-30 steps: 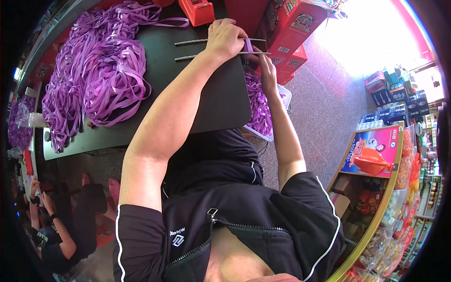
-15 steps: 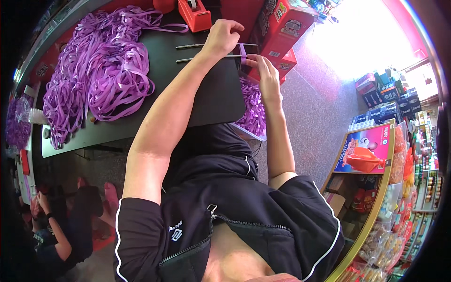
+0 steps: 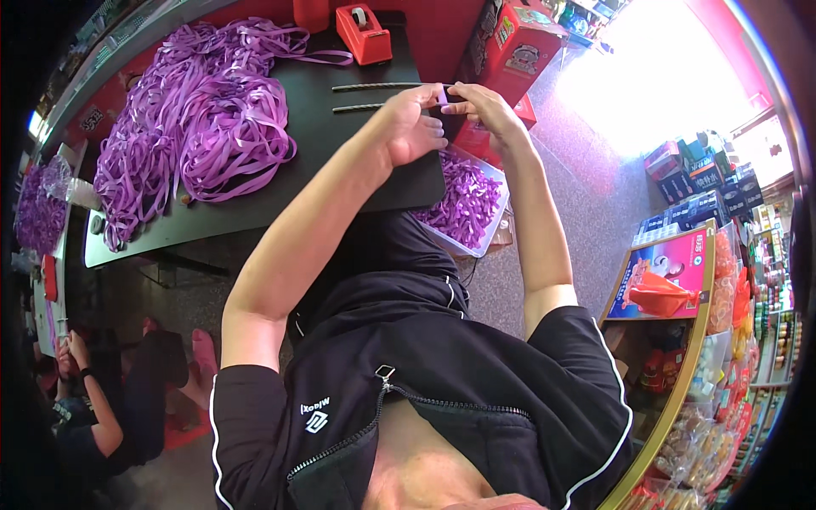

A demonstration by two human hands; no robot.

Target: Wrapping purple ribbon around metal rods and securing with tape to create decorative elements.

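1. Your left hand (image 3: 415,127) is up at the upper centre of the frame, thumb and forefinger right by the narrow flat purple ribbon band (image 3: 442,96). Your other fingers hang loosely curled below; can't tell if the fingertips are actually pinching.
2. Your right hand (image 3: 495,112) comes at that band from its right side. Those fingers are bent, with a visible gap between the upper and lower ones, but I can't tell whether any of them clamp the ribbon.
3. The band sits at the right end of the 2 thin twisted grey metal rods (image 3: 361,87), which run side by side, a bit apart, over the black smooth tabletop (image 3: 314,127).
4. Big tangled heap of shiny purple ribbon loops (image 3: 225,127) covers the upper left, and the red tape dispenser (image 3: 365,40) sits at upper centre.
5. Below your hands there's a translucent plastic bin (image 3: 453,244), filled with short purple ribbon pieces (image 3: 466,200).
6. Lower left, 1 co-worker in dark clothes (image 3: 102,416) has both hands close together.
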